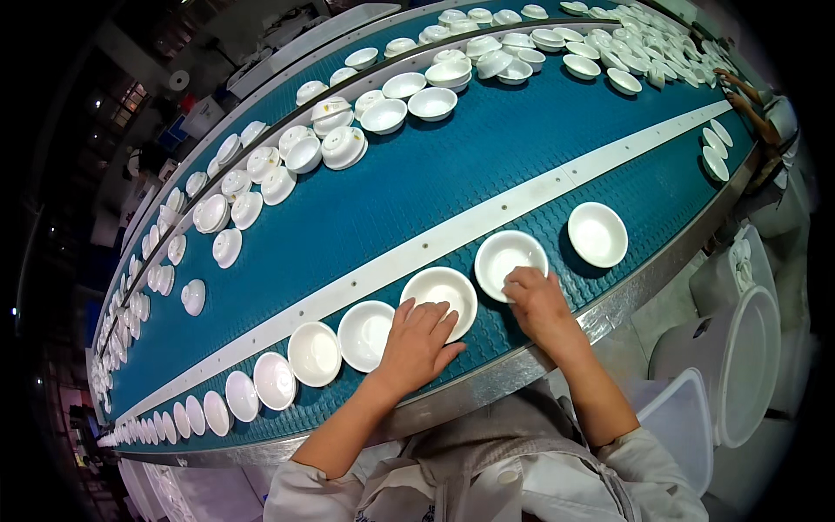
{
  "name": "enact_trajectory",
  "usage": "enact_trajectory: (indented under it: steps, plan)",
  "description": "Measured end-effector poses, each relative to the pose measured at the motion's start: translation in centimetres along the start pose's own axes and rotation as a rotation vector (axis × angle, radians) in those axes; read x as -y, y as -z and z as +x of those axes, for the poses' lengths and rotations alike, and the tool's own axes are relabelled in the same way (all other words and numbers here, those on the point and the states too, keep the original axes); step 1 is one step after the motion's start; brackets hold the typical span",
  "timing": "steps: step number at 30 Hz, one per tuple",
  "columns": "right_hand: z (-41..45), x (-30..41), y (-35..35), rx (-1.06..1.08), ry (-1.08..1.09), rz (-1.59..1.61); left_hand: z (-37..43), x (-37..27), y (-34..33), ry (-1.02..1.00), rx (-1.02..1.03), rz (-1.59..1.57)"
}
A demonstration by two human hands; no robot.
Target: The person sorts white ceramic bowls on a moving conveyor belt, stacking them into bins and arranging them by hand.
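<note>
My left hand lies over the near side of a white bowl, its fingers apart across the rim. My right hand has its curled fingertips inside the near rim of another white bowl; its grip underneath is hidden. Both bowls face up on the near lane of a blue-green conveyor belt. To the right, apart from my hand, sits one more upright bowl. Left of my left hand, a bowl begins a single row of upright bowls running to the far left.
A white divider strip separates the near lane from the wide lane, where many bowls lie, some upside down. Metal edging runs before my body. At the right stand a white bin and a person reaching into piled bowls.
</note>
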State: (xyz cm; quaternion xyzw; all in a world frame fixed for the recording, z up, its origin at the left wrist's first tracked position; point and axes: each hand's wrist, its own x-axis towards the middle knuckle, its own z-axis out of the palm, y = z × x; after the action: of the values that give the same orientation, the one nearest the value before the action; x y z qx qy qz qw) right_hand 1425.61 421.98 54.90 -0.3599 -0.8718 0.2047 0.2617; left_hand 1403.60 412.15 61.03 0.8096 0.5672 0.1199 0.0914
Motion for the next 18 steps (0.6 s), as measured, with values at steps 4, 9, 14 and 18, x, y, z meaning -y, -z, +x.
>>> enact_trajectory:
  steps: [4,9,14,18]
  plan:
    - [-0.6,-0.3,3.5,0.191,0.054,0.126,6.1,-4.5,-1.9,0.042,-0.075,0.075]
    - [-2.1,-7.8,9.0,-0.032,-0.151,-0.082,7.2,-4.7,-4.5,0.064,0.127,0.099]
    - [-2.4,-11.3,7.5,0.128,-0.027,0.023,10.6,-6.0,-3.5,0.173,0.005,0.003]
    - [-0.4,-11.4,8.3,0.325,0.165,0.114,15.5,-2.5,-3.6,0.274,-0.264,0.037]
